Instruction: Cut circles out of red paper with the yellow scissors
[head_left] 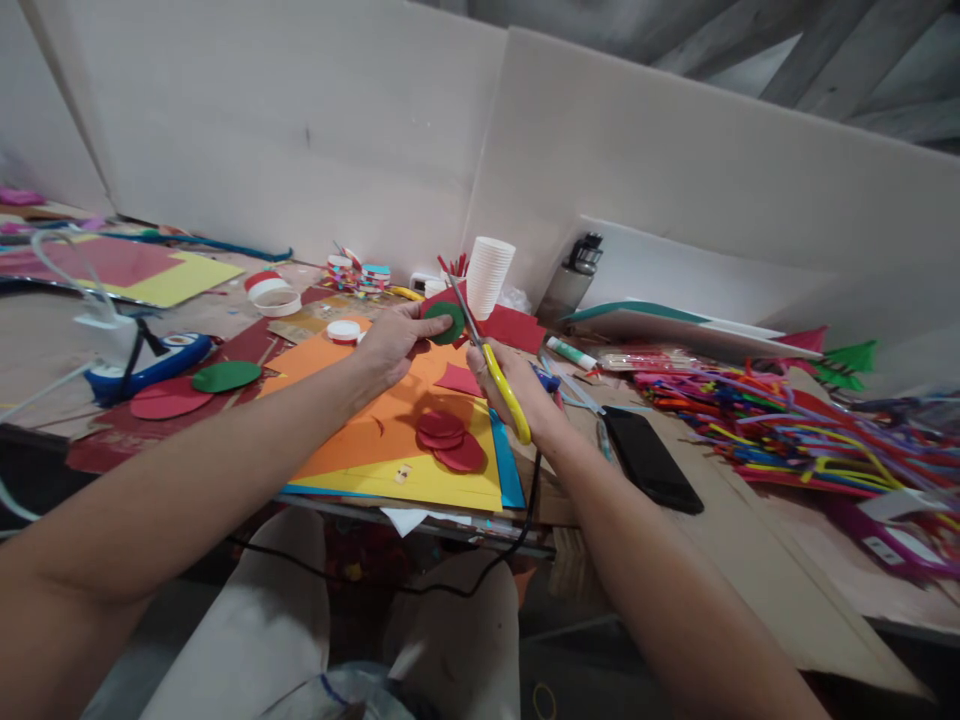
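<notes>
Between the thumb and fingers of my left hand (396, 342) is a green paper circle (444, 324) laid against a piece of red paper (450, 296). My right hand (525, 385) grips yellow-handled scissors (504, 385), their blades pointing up and touching the edge of the red paper. Below the hands, several cut red paper circles (459, 452) lie on the yellow paper (390, 480), which is stacked with orange sheets (337, 440). A red scrap (459, 379) rests just under the scissors.
Paper cups (492, 275) and a bottle (574, 278) stand by the back panel. To the right lie a phone (651, 458), a glue stick (571, 352) and many pipe cleaners (787, 420). At left are a blue power strip (150, 368) and a larger green circle (226, 376).
</notes>
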